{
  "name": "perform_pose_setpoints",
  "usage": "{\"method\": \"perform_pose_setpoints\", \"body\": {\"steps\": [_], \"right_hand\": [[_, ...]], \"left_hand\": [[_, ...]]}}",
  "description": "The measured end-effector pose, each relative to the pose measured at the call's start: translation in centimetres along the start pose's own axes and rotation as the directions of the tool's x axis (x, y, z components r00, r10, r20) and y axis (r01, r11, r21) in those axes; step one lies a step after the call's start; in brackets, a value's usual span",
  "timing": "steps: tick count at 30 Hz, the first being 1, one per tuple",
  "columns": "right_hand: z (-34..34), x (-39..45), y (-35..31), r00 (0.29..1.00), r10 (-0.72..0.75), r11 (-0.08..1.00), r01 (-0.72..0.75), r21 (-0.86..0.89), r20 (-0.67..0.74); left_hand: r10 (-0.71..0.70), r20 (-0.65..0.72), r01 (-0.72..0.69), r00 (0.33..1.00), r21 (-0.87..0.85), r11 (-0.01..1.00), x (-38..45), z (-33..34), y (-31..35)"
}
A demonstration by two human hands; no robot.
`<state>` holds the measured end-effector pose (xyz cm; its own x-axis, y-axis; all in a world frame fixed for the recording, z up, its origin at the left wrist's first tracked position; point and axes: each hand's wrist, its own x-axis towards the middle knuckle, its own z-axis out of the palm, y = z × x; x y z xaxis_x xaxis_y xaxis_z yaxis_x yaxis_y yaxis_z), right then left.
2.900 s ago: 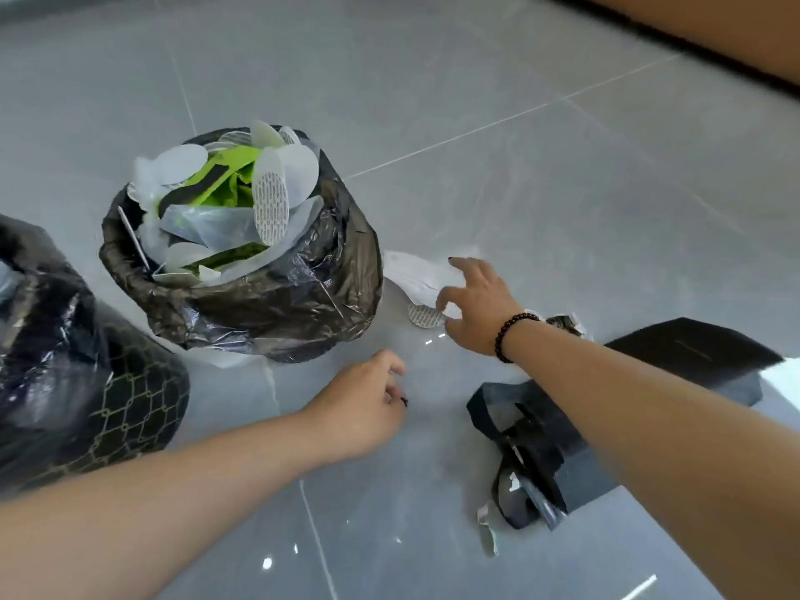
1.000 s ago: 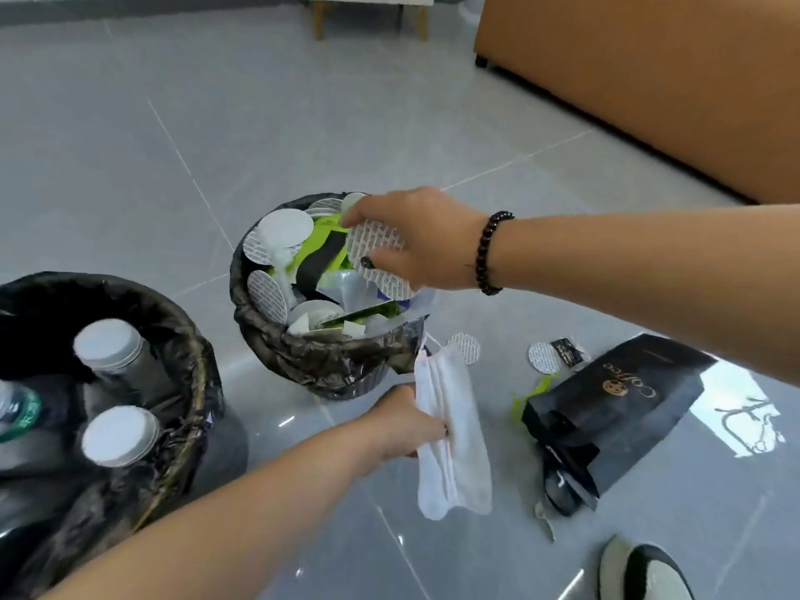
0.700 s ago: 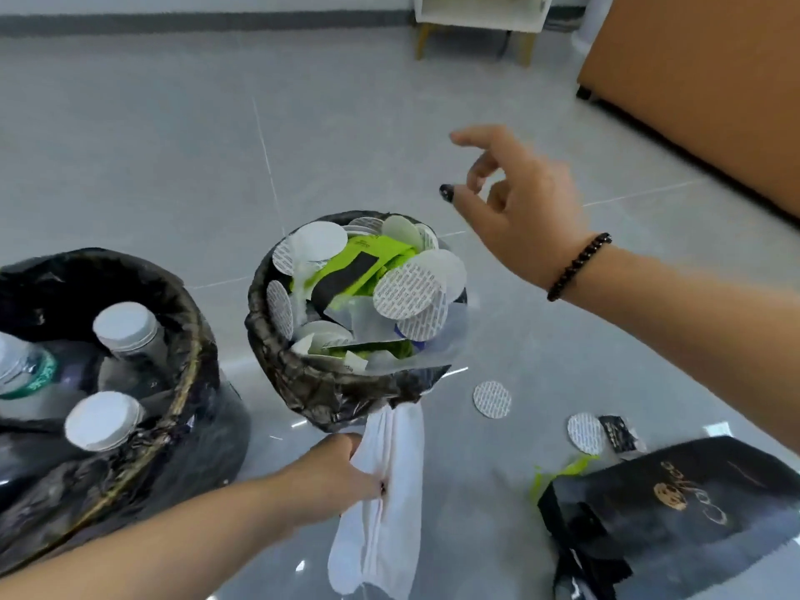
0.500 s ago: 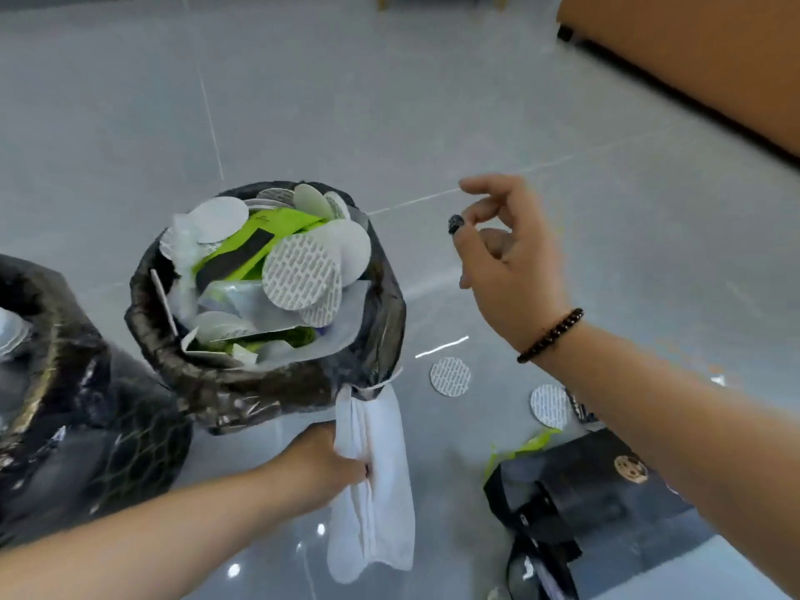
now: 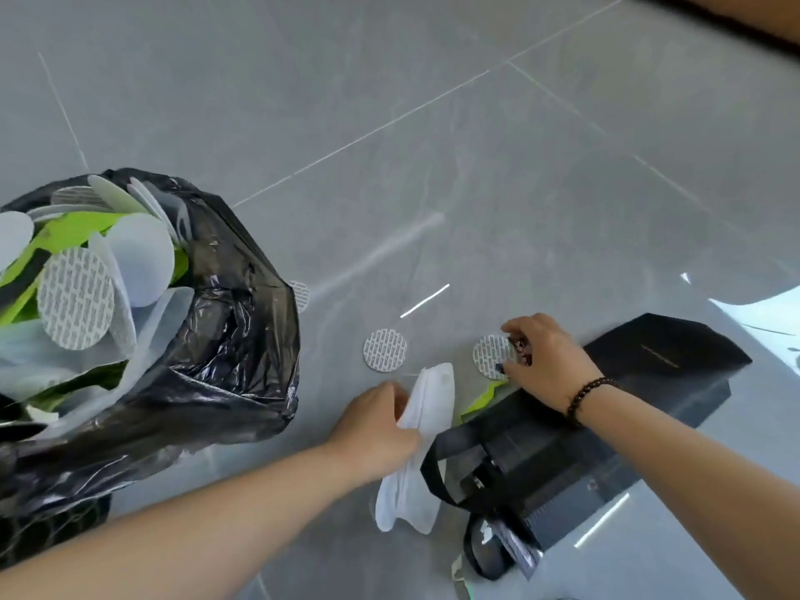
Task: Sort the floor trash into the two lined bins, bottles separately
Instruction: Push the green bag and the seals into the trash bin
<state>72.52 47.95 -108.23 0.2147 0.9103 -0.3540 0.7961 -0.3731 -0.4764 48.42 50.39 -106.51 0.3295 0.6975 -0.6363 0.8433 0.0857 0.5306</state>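
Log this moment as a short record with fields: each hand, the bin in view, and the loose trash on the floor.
left hand: grips a white pouch low over the floor
right hand: fingers on a patterned round seal beside a small dark wrapper
bin: black-lined, heaped with round seals and green packaging
floor trash: second round seal, another half hidden behind the bin, green scrap, black coffee bag

Bin [image 5: 242, 339] left of bag [image 5: 606, 439]

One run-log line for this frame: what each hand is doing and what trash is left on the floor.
left hand: holds white cloth | right hand: pinching round seal beside black bag | floor: loose seal | bin: full
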Motion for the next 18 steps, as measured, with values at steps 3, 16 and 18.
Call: {"method": "perform_pose_setpoints", "body": {"steps": [3, 16, 18], "right_hand": [[0.6, 0.5, -0.3, 0.991, 0.017, 0.956, 0.022, -0.294, 0.131], [0.1, 2.4, -0.9, 0.992, 0.013, 0.983, 0.010, -0.184, 0.125], [0.2, 2.2, -0.6, 0.995, -0.025, 0.987, 0.040, -0.157, 0.093]], "left_hand": [[-0.070, -0.334, 0.042, 0.940, -0.091, 0.995, 1.7, -0.9, -0.6], [-0.021, -0.494, 0.056, 0.869, 0.056, 0.997, 8.4, -2.5, -2.3], [-0.018, -0.498, 0.028, 0.867, 0.011, 1.000, 8.7, -2.5, -2.4]]}}
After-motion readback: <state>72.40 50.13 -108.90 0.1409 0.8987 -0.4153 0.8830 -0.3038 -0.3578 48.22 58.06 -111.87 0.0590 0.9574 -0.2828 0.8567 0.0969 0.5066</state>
